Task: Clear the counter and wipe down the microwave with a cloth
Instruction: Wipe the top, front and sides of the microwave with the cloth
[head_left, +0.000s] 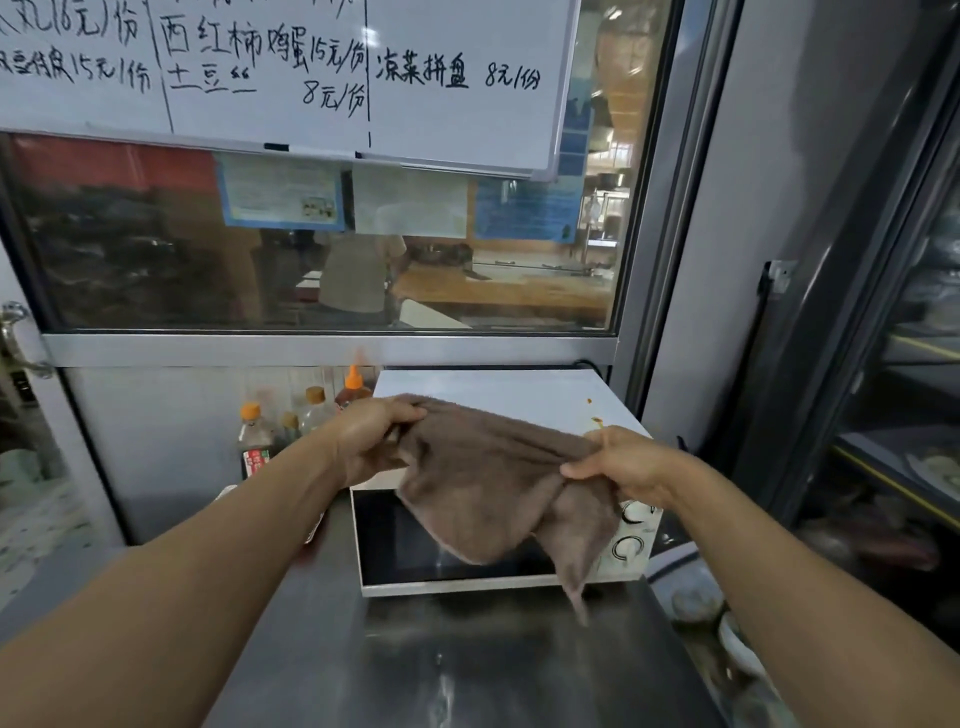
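Both hands held the brown cloth stretched left to right, left hand and right hand each in a closed grip, above the microwave; orange stains lay nearer the right hand.

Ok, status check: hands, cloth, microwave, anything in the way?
Left hand and right hand both grip the brown cloth, stretched above the microwave. Orange spots on its top. Sauce bottles stand left of it.
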